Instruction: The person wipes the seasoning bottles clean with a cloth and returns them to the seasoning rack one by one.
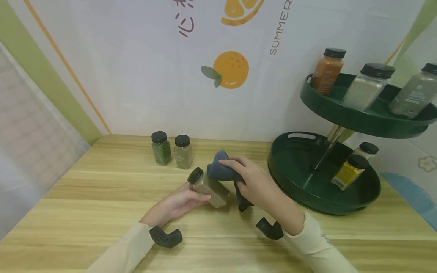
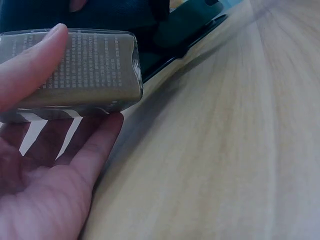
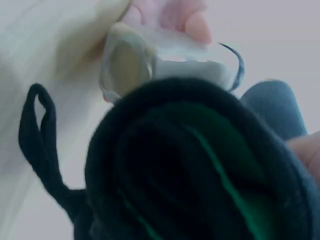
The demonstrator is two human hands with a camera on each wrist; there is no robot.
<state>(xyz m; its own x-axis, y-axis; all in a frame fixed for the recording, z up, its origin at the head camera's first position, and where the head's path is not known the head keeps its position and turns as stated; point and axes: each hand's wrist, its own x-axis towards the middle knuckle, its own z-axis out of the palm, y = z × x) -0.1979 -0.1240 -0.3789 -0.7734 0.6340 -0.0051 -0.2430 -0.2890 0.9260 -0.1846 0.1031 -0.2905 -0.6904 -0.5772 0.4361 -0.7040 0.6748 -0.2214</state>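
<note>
A square clear spice jar with a black lid lies tilted in my left hand, over the wooden table. In the left wrist view the thumb presses on the printed label side while the fingers support the jar from beneath. My right hand grips a bunched dark blue cloth, which overlaps the upper side of the jar in the head view. Seen from the right wrist, the folded cloth fills much of the picture, with a loop hanging from it; the jar's base faces this camera.
Two black-lidded jars, one of green flakes and one paler, stand at the table's back. To the right is a green two-tier rack. Several spice jars occupy its tiers, including an orange one above and a yellow one below.
</note>
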